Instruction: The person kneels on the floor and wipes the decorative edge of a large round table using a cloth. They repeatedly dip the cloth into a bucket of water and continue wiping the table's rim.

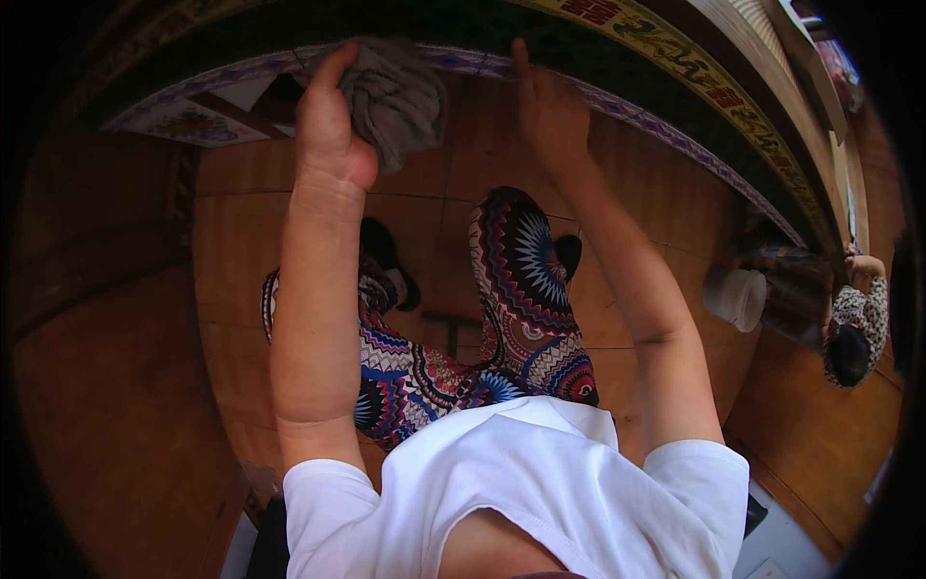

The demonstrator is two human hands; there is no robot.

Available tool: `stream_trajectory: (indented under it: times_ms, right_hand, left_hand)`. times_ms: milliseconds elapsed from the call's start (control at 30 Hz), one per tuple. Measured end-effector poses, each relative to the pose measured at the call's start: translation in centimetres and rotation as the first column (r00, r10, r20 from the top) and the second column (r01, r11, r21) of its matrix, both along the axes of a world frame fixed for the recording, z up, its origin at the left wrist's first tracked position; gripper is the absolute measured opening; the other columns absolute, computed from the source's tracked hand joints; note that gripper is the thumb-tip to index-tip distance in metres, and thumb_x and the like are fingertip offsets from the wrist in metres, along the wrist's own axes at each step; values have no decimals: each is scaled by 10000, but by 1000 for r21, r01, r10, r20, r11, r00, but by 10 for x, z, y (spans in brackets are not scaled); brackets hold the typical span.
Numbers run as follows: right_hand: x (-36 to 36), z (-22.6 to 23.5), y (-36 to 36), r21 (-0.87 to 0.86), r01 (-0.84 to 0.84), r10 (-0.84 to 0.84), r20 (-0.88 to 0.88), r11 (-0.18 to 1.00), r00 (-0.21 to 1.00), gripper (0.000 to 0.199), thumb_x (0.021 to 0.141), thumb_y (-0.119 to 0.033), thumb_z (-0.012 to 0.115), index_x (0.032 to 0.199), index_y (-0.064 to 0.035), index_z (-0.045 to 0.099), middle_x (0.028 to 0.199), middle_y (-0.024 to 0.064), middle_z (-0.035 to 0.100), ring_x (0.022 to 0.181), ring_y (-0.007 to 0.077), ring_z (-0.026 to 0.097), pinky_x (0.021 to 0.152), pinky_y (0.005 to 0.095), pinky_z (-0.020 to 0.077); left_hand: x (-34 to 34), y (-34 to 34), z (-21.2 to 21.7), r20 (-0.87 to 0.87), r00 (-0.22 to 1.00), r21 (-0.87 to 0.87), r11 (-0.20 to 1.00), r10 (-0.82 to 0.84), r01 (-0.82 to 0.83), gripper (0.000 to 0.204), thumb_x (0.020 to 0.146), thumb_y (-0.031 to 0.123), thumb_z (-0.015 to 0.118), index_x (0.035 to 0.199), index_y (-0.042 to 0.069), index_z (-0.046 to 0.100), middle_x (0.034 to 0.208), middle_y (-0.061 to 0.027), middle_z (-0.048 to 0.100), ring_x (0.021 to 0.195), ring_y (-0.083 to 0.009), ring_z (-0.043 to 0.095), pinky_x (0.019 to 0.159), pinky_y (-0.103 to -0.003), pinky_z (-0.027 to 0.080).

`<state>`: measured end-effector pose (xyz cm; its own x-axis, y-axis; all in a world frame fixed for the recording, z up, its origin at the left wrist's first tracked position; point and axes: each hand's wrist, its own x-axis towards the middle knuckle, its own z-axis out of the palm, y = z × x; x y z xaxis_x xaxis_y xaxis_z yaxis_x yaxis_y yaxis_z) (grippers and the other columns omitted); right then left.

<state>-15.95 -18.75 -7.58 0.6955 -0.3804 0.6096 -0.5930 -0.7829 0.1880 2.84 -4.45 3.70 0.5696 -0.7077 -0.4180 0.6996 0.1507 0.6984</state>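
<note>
My left hand (pixel 328 125) is closed on a crumpled grey-beige rag (pixel 394 101), with the thumb raised beside it. The rag hangs close to the lower trim of a long dark green panel (pixel 463 34). That purple-and-white trim (pixel 465 61) curves across the top of the view. Over to the right, my right hand (pixel 555 111) reaches to the same panel, its index finger stretched out across the trim. Its other fingers are dim and partly hidden, and nothing shows in its grasp.
A yellow decorated band (pixel 666 58) runs along the panel's upper part. Below lies a brown tiled floor (pixel 424 217), with my patterned trousers over it. A white bucket (pixel 738 297) stands on the right. Farther right, another person (pixel 857 328) is near the panel's end.
</note>
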Motion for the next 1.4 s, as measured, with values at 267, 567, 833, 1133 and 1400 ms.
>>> stream_trajectory:
  times_ms: [267,567,833,1133,1400]
  right_hand:
    - [-14,7,-15,-63,-17,14,-46,998,999,770,853,-96,619,1572,-129,347,853,47,577,674,186,583,566,325,508]
    - [-39,6,-32,-99,21,-29,-85,995,996,822,799,-86,636,1570,-140,357,810,36,562,672,192,587,576,346,514]
    - [-29,46,-27,-36,-107,109,57,994,992,772,833,-73,616,1561,-147,369,816,23,586,731,193,606,638,355,512]
    - [-24,63,-5,218,-88,72,81,972,994,558,889,-191,626,1385,27,492,936,118,645,900,277,618,810,409,479]
    - [-17,56,-9,77,-86,77,112,993,991,620,861,-146,629,1414,68,449,864,103,633,821,260,608,734,400,469]
  left_hand:
    - [-3,-7,-1,6,1000,25,999,-20,20,408,959,270,636,1227,-36,608,1237,-133,658,1127,-278,634,982,-412,531]
    - [-6,-11,4,-18,1000,56,998,17,-16,384,964,263,633,1219,-23,615,1235,-137,659,1138,-290,631,1011,-423,519]
    - [-8,-15,3,-12,998,41,997,-58,59,385,966,270,625,1214,-24,616,1207,-139,672,1116,-291,643,1000,-430,527]
    - [-10,-13,4,16,1000,66,998,-23,22,404,956,273,647,1231,-22,615,1246,-140,654,1151,-284,626,1003,-422,526]
    - [-8,-16,-6,-18,990,-87,986,-141,139,361,979,279,566,1183,-12,630,1178,-157,671,1046,-317,665,937,-428,548]
